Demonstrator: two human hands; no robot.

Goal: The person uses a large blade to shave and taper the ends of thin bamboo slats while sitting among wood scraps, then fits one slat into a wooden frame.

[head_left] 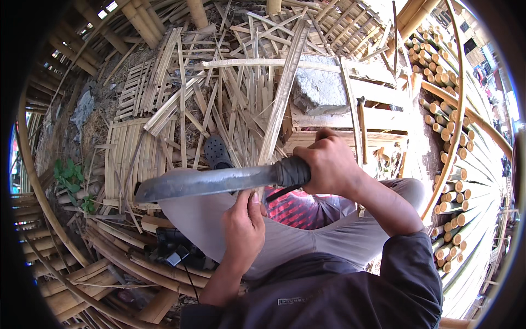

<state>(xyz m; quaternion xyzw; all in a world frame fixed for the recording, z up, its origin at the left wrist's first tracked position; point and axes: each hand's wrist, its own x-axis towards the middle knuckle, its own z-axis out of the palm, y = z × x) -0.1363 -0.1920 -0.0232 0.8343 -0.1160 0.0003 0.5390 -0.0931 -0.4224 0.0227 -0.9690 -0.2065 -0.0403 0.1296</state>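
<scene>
My right hand (330,163) is closed around the dark wrapped handle (293,171) of a machete. The long grey blade (205,183) points left above my lap and crosses over a bamboo strip (282,98). My left hand (245,225) pinches the near end of this strip just below the blade, thumb on top. From there the strip slants away and slightly right over the pile. The blade hides part of the strip, so I cannot tell whether the two touch.
Split bamboo strips (235,104) and slatted panels (145,140) litter the ground ahead. A concrete block (320,88) rests on a wooden crate (372,120), with a hammer-like tool (362,129) beside it. Stacked bamboo poles (452,192) line the right. A grey clog (217,152) shows near the middle.
</scene>
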